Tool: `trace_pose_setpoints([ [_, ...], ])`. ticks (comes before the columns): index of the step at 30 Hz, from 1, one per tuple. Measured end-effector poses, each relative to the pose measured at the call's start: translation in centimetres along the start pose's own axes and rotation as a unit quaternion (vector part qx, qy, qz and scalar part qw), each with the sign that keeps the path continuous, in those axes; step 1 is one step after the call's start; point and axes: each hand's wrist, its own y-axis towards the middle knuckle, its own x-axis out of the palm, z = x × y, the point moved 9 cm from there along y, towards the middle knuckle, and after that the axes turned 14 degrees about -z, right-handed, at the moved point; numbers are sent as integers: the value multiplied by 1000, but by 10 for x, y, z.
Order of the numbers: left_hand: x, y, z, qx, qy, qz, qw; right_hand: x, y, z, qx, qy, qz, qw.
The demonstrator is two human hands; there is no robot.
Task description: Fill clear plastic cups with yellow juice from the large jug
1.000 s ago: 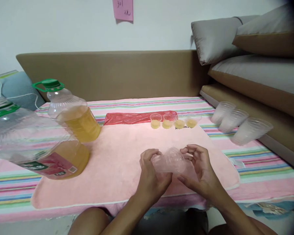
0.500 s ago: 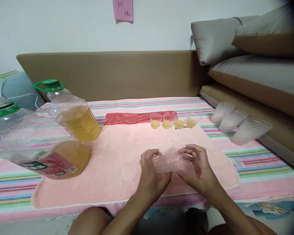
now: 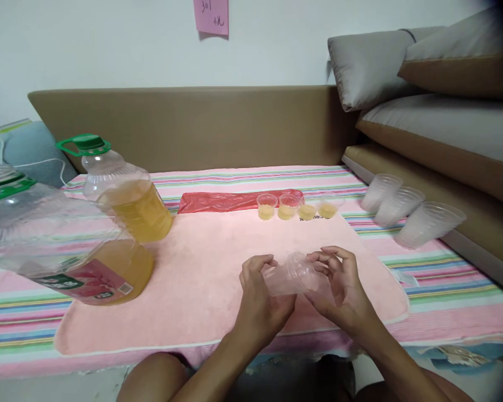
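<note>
Between my hands lies a clear plastic cup (image 3: 281, 279), tipped on its side above the pink towel, with its rim toward the right. My left hand (image 3: 257, 293) is wrapped round the base end of it. At the rim end, my right hand (image 3: 337, 285) has its fingertips and thumb on the clear plastic; whether that is one cup or nested ones I cannot tell. Beyond my hands stand several small clear cups (image 3: 266, 209) in a row, each with some yellow drink in the bottom.
Two large jugs of yellow drink (image 3: 136, 215) with green caps stand at left. A flat red plastic bag (image 3: 222, 202) lies behind the towel (image 3: 184, 279). Three stacks of clear cups (image 3: 427, 223) are on the striped sheet at right, beside piled cushions (image 3: 444, 128).
Both hands and the cup stay in nearly the same place. My right fingers have shifted very slightly at the rim. The other things have not moved.
</note>
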Motion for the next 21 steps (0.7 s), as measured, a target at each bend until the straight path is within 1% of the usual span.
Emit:
trace_pose_setpoints([
  [4, 0, -1, -2, -10, -3, -4, 1000, 4, 1, 1, -15, 4, -19, 1000],
  [5, 1, -2, -3, -15, -5, -6, 1000, 2, 2, 2, -15, 16, -15, 1000],
  [7, 2, -3, -7, -27, -13, -9, 1000, -9, 3, -1, -19, 52, 18, 998],
  [9, 3, -3, -12, -46, -25, -15, 999, -29, 3, -7, -22, 89, 67, 994],
  [12, -3, 1, -23, -79, -49, -9, 996, -71, -2, -13, -21, 128, 165, 978],
  [14, -16, 5, -32, -93, -71, 26, 993, -99, -8, -13, -17, 131, 240, 962],
  [16, -33, 9, -39, -97, -96, 69, 988, -114, -12, -11, -14, 109, 282, 953],
  [17, -42, 10, -42, -98, -111, 88, 985, -116, -12, -10, -11, 94, 283, 954],
  [18, -50, 12, -45, -100, -127, 105, 981, -112, -9, -8, -7, 79, 269, 960],
  [19, -56, 13, -48, -102, -143, 117, 977, -106, -6, -6, -1, 66, 244, 967],
  [21, -68, 13, -50, -111, -170, 144, 969, -85, 3, -2, 10, 31, 182, 983],
])
